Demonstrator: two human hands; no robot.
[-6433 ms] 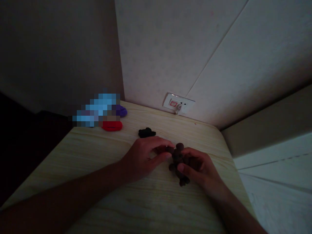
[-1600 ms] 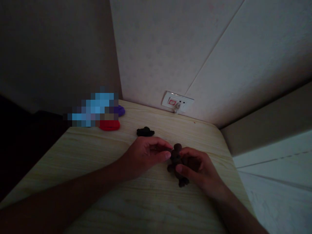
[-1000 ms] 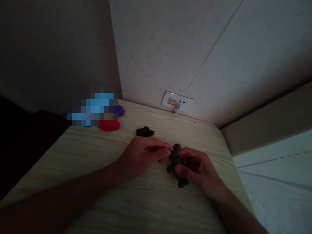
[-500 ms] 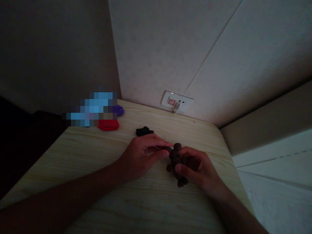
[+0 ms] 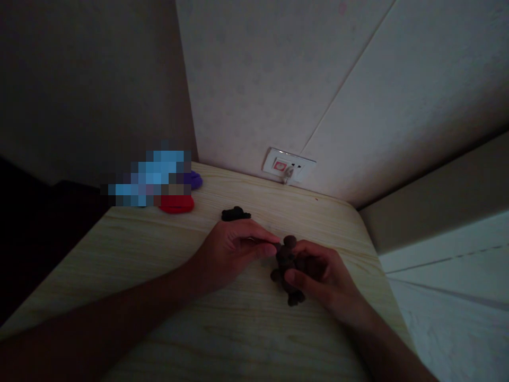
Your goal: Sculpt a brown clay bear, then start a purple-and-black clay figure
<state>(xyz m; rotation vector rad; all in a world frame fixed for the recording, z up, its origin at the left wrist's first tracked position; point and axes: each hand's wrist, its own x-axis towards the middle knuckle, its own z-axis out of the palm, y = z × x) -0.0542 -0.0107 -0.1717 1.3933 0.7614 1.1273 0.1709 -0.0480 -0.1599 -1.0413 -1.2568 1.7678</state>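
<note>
A small dark brown figure [image 5: 287, 268], shaped like a bear and apparently of modelling clay, is held above the wooden tabletop. My right hand [image 5: 328, 276] is closed around its body from the right, thumb across the front. From the left, my left hand [image 5: 238, 252] pinches the side of the figure's head between thumb and forefinger, where an ear would be; the fingertips hide most of that part. One round ear shows on top of the head. Just behind my left hand lies a black lump [image 5: 235, 213], partly covered by the hand.
At the table's [image 5: 222, 334] back left lie a red piece [image 5: 177, 204], a purple piece [image 5: 194, 180] and a blue pixelated thing [image 5: 161, 172]. A wall socket [image 5: 289, 165] with a clear plug sits just above the back edge. A pale panel [image 5: 449, 244] stands at the right.
My left thumb and forefinger have closed tighter at the side of the bear figure's head. The figure has shifted very slightly; my right hand keeps its hold.
</note>
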